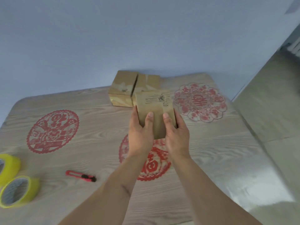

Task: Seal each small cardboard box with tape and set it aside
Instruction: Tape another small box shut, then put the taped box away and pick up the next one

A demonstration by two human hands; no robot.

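At the far left, one tape roll (7,167) is cut off by the frame edge; a second tape roll (18,191) lies just in front of it, whole. A red cutter (80,176) lies on the bench (97,130) to their right, its blade end too small to make out. Both hands grip a box (155,109) above the bench's middle: the left hand (140,132) and right hand (176,133) each curl round a side, thumbs on top, the other fingers hidden behind the cardboard. The box's near end is covered by the hands (its print is blurred). Just behind it two more boxes (129,87) stand side by side, touching, near the far edge; the held box overlaps the right one. Red paper-cuts (52,131) decorate the wood-grain bench, the middle one partly hidden by the forearms. A pale blue wall (113,38) rises behind, and grey floor (267,103) shows at right.
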